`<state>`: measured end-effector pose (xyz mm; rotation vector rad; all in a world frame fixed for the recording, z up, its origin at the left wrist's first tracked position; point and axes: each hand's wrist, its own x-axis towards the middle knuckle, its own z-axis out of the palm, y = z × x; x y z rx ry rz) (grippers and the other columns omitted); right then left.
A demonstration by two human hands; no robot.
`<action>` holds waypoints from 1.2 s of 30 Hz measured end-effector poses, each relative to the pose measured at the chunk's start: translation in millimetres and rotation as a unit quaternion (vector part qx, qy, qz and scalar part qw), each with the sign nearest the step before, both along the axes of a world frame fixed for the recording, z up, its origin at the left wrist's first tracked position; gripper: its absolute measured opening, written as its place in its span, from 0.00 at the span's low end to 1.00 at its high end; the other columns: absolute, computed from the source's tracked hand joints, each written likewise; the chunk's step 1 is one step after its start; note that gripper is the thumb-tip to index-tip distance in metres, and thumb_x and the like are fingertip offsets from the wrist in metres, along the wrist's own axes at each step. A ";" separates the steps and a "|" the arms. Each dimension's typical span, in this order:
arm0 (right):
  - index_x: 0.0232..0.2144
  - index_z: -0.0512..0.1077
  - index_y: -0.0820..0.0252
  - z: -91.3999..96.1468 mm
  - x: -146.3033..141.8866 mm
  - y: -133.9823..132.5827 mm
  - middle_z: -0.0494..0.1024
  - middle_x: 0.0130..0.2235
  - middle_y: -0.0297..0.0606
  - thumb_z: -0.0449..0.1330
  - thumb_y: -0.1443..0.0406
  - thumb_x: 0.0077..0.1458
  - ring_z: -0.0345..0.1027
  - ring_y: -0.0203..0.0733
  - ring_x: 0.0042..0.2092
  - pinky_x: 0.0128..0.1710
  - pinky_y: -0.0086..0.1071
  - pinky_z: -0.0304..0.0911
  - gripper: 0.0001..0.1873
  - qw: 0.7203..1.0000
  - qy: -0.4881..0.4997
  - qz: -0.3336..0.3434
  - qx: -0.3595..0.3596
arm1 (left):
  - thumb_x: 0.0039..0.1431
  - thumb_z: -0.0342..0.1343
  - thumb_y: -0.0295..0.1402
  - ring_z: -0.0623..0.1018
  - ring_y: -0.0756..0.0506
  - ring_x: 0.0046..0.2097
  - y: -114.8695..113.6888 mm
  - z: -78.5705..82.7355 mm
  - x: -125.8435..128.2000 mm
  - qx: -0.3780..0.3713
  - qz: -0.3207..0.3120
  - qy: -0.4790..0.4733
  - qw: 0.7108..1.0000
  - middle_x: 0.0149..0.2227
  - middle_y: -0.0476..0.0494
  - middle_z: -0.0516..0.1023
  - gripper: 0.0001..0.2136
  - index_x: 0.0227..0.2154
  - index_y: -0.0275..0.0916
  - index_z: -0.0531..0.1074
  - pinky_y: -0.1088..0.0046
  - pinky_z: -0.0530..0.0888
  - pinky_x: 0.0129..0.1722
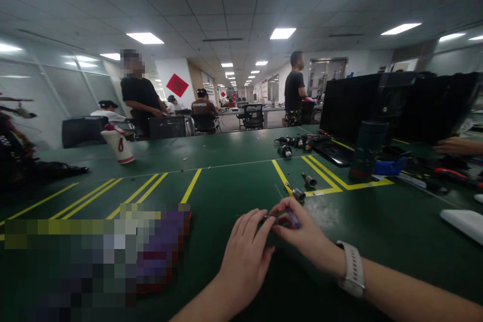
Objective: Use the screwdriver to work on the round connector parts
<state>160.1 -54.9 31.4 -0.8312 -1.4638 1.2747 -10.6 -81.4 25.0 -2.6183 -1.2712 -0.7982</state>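
Observation:
Over the green table, my left hand (247, 249) and my right hand (307, 234) meet at the fingertips. A slim purple object (293, 217) sits between the thumb and fingers of my right hand, its kind unclear. My left hand is closed, its fingertips at a small dark piece (267, 218) mostly hidden by the fingers. Just beyond the hands lie two metal cylindrical parts, one dark and silver (296, 193) on a yellow tape line, the other grey (309, 179) a little farther back.
A purple item with a red edge (166, 246) lies at left, partly pixelated. Farther back are a paper cup (119, 146), several metal connectors (287, 150), a dark bottle (369, 151) and black monitors (350, 105). A white object (464, 224) lies at right. People stand and sit beyond the table.

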 end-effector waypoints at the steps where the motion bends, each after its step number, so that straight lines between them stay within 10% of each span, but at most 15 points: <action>1: 0.33 0.60 0.55 -3.6 -9.0 -4.1 0.69 0.38 0.33 0.64 0.66 0.46 0.68 0.38 0.37 0.36 0.34 0.66 0.16 1.000 0.012 0.016 -0.012 | 0.51 0.53 0.21 0.67 0.37 0.56 -1.3 3.0 -0.1 -0.007 0.000 0.033 0.999 0.55 0.35 0.68 0.26 0.54 0.37 0.61 0.50 0.66 0.55; 13: 0.33 0.62 0.58 -8.5 -4.5 -7.5 0.70 0.39 0.35 0.60 0.73 0.46 0.66 0.41 0.41 0.41 0.37 0.64 0.13 0.991 -0.113 0.069 -0.021 | 0.54 0.53 0.22 0.76 0.40 0.41 1.3 23.4 -1.8 -0.054 -0.011 0.238 0.970 0.43 0.39 0.76 0.16 0.46 0.35 0.68 0.61 0.72 0.39; 20: 0.32 0.62 0.59 -11.8 -1.1 -3.5 0.72 0.39 0.38 0.55 0.75 0.48 0.68 0.44 0.43 0.46 0.42 0.63 0.09 0.987 -0.151 0.059 -0.019 | 0.55 0.54 0.24 0.74 0.44 0.32 4.9 26.6 -3.1 0.046 -0.068 0.320 0.944 0.30 0.45 0.76 0.03 0.30 0.35 0.72 0.65 0.69 0.34; 29: 0.32 0.64 0.58 -16.6 1.0 -0.8 0.73 0.39 0.37 0.54 0.74 0.49 0.68 0.44 0.43 0.46 0.42 0.64 0.08 0.987 -0.152 0.050 -0.021 | 0.55 0.53 0.23 0.74 0.45 0.36 16.9 18.5 -17.3 0.122 -0.116 0.315 0.934 0.31 0.45 0.76 0.04 0.30 0.36 0.72 0.62 0.63 0.53; 36: 0.33 0.64 0.58 -19.2 2.3 -0.9 0.73 0.39 0.36 0.54 0.74 0.51 0.69 0.42 0.43 0.44 0.40 0.65 0.07 0.988 -0.143 0.060 -0.027 | 0.54 0.49 0.17 0.76 0.48 0.41 23.2 15.1 -28.9 -0.052 -0.078 0.085 0.992 0.37 0.50 0.77 0.13 0.37 0.41 0.69 0.55 0.61 0.58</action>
